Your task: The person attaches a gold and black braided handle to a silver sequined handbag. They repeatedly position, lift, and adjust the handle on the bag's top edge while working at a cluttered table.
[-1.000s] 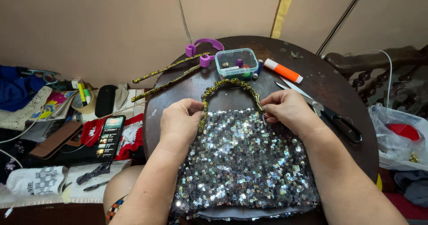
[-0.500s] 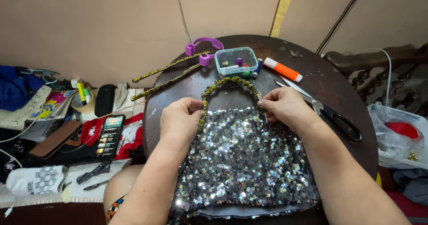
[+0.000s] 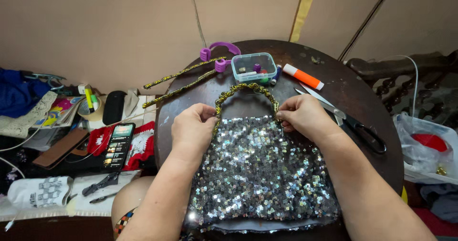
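Sequinned silver bag (image 3: 260, 174) lies flat on the round dark wooden table (image 3: 362, 102) right below us, its lower edge at the near rim and its gold beaded handle (image 3: 245, 90) arching up from the top edge toward the middle of the tabletop. We see our left hand (image 3: 193, 129) resting on the bag's upper left corner, fingers curled in and pinching the spot where the handle's left end meets the sequins. Our right hand (image 3: 305, 117) sits at the upper right corner, fingertips pressed together on the handle's right end; the two hands are apart, one at each end of the handle. Beyond the handle stands a small clear plastic box (image 3: 254, 67) of beads, with a purple plastic clip (image 3: 219, 52) to its left and a white and orange glue stick (image 3: 303, 76) to its right. Black-handled scissors (image 3: 353, 121) lie just beside our right wrist. Two loose gold beaded cords (image 3: 181, 81) reach off the table's left edge, and a phone (image 3: 118, 144) lies among clutter farther left.
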